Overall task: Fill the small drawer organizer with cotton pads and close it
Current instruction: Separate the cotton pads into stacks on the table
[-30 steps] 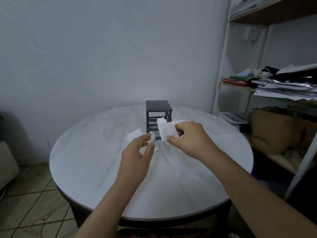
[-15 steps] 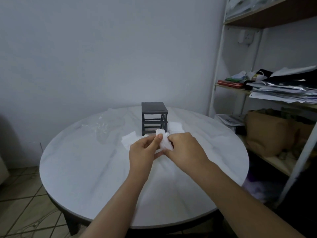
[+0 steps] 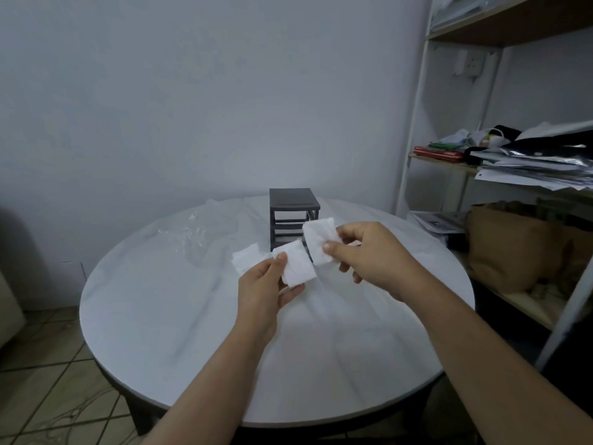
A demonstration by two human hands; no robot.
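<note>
A moment ago the hands were together. Now they are apart. The left hand [image 3: 266,284] pinches the left pad [image 3: 298,266], and the right hand [image 3: 372,252] pinches the right pad [image 3: 319,240]. The organizer [image 3: 293,207] stands at 12 o'clock behind them. I think the pads go in next.

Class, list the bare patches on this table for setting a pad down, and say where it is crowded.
Bare: the table between the forearms toward its near rim, and left, in front of the clear plastic. Crowded: before the drawer organizer, where the left hand and right hand hold pads and another pad lies.
</note>
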